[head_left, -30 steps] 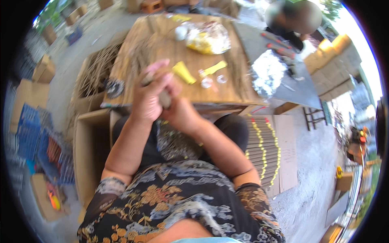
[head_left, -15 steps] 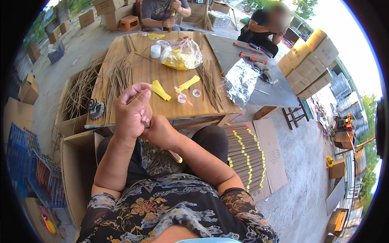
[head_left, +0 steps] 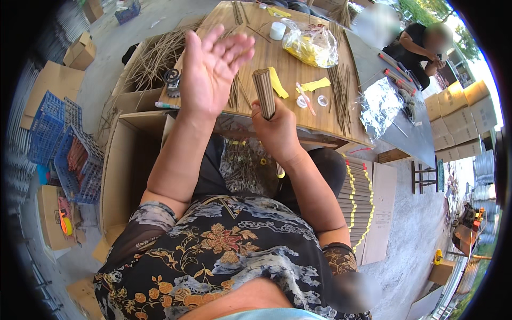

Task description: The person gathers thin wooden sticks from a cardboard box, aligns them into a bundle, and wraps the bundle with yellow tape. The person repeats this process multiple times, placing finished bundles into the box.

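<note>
My right hand (head_left: 279, 130) grips a bundle of thin brown sticks (head_left: 263, 88) in front of the table's near edge. The bundle stands nearly upright, its even top ends showing above my thumb; a yellow band marks its lower end. Raised to the left of it, my left hand (head_left: 205, 77) is open, palm showing and fingers spread, with nothing in it. Beyond the bundle, yellow strips (head_left: 277, 82) lie on the wooden table (head_left: 256, 50), near small clear round lids (head_left: 322, 100). Loose brown sticks (head_left: 344, 101) are spread on the tabletop.
A clear bag with yellow contents (head_left: 309, 45) and a white jar (head_left: 277, 30) stand on the table. At my left is an open cardboard box (head_left: 130, 165). Banded bundles (head_left: 360, 197) lie on cardboard at right. Another person (head_left: 421, 48) sits beyond the dark table.
My left hand has come off the bundle, opened and lifted up. My right hand now holds the bundle alone, more upright. The view has shifted left and downward.
</note>
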`<action>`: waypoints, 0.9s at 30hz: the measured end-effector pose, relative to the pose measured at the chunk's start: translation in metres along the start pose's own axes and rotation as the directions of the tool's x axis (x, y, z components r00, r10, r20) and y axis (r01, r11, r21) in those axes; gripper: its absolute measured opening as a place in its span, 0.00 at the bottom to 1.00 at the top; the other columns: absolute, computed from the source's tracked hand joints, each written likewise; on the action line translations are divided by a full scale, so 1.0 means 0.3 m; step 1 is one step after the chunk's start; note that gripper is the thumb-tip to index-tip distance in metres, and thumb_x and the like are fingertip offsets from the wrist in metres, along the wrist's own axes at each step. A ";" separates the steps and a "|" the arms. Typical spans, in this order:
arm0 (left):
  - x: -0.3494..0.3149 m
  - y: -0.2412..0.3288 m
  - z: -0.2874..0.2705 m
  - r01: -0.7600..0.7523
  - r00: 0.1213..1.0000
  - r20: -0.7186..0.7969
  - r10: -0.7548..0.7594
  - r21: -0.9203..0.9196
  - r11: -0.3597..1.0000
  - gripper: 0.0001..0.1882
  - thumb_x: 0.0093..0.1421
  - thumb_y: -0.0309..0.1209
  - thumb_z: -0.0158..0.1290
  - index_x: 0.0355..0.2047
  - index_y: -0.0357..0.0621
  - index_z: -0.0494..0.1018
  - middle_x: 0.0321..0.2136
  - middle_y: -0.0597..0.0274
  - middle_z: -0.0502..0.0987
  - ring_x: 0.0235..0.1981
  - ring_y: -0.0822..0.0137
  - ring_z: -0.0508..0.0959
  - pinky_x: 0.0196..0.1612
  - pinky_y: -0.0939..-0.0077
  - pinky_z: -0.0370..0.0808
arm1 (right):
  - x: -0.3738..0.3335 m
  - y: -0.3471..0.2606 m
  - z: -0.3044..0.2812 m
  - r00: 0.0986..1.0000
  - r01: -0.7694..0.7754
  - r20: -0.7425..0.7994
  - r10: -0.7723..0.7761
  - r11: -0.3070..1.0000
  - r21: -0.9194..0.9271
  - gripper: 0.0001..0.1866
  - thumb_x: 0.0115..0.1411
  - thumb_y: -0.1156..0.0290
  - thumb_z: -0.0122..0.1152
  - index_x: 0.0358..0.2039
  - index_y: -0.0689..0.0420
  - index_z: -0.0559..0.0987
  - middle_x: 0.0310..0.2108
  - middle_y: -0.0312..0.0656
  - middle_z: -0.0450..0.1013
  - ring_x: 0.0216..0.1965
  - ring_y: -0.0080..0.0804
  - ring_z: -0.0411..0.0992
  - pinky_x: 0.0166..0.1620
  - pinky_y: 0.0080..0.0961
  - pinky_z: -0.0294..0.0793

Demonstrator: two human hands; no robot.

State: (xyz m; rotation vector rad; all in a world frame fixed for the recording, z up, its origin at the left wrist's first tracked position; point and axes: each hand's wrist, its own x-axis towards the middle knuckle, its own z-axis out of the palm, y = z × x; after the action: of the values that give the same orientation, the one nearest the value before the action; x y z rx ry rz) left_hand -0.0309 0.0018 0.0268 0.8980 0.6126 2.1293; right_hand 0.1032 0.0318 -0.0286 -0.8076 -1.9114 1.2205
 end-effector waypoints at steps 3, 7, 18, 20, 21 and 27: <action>-0.114 -0.073 -0.020 -0.051 0.988 0.156 -0.020 0.437 0.898 0.34 0.57 0.48 0.44 0.54 0.33 0.52 0.44 0.49 0.66 0.48 0.64 0.66 0.50 0.71 0.62 | 0.018 -0.004 -0.007 0.996 0.075 -0.047 -0.078 0.996 -0.056 0.07 0.49 0.74 0.53 0.28 0.63 0.72 0.22 0.53 0.71 0.25 0.49 0.71 0.28 0.32 0.70; -0.159 -0.114 0.031 0.039 0.978 0.103 -0.183 0.769 0.638 0.26 0.53 0.40 0.55 0.45 0.34 0.64 0.33 0.60 0.71 0.35 0.77 0.68 0.39 0.82 0.65 | 0.008 0.017 -0.008 0.960 0.280 -0.001 -0.280 0.959 -0.034 0.06 0.48 0.76 0.53 0.27 0.63 0.72 0.24 0.52 0.72 0.28 0.50 0.71 0.29 0.33 0.70; -0.193 -0.119 0.121 -0.037 0.991 0.119 -0.058 0.667 0.744 0.14 0.56 0.36 0.52 0.23 0.36 0.72 0.20 0.62 0.75 0.23 0.76 0.72 0.29 0.81 0.69 | -0.041 0.047 -0.015 0.940 0.342 -0.002 -0.342 0.938 -0.054 0.11 0.47 0.74 0.56 0.33 0.61 0.71 0.28 0.51 0.72 0.31 0.49 0.71 0.32 0.35 0.70; -0.203 -0.095 0.145 -0.069 0.986 0.155 -0.059 0.706 0.705 0.14 0.56 0.36 0.51 0.23 0.36 0.72 0.20 0.61 0.75 0.23 0.74 0.73 0.30 0.79 0.70 | -0.039 0.046 -0.023 0.932 0.362 0.007 -0.363 0.930 -0.061 0.11 0.47 0.74 0.56 0.34 0.61 0.71 0.29 0.50 0.72 0.32 0.49 0.71 0.33 0.34 0.70; -0.207 -0.094 0.150 -0.099 0.985 0.167 -0.033 0.724 0.683 0.13 0.55 0.35 0.52 0.22 0.36 0.71 0.20 0.61 0.75 0.23 0.74 0.73 0.30 0.79 0.70 | -0.051 0.040 -0.028 0.927 0.374 0.015 -0.374 0.926 -0.058 0.12 0.47 0.75 0.56 0.34 0.61 0.71 0.29 0.50 0.72 0.33 0.48 0.71 0.34 0.34 0.70; -0.215 -0.069 0.206 -0.315 0.948 0.274 0.160 0.751 0.580 0.13 0.51 0.34 0.56 0.21 0.36 0.69 0.17 0.57 0.72 0.19 0.68 0.72 0.24 0.77 0.69 | -0.095 -0.061 -0.053 0.847 0.529 0.071 -0.527 0.849 0.004 0.13 0.48 0.76 0.55 0.36 0.62 0.71 0.31 0.47 0.72 0.35 0.45 0.71 0.37 0.32 0.70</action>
State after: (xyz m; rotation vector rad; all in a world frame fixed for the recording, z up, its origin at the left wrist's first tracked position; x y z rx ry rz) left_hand 0.0563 -0.0268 0.0268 1.7184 1.4778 1.9328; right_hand 0.1296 0.0101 -0.0136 -0.2070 -2.0158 0.8946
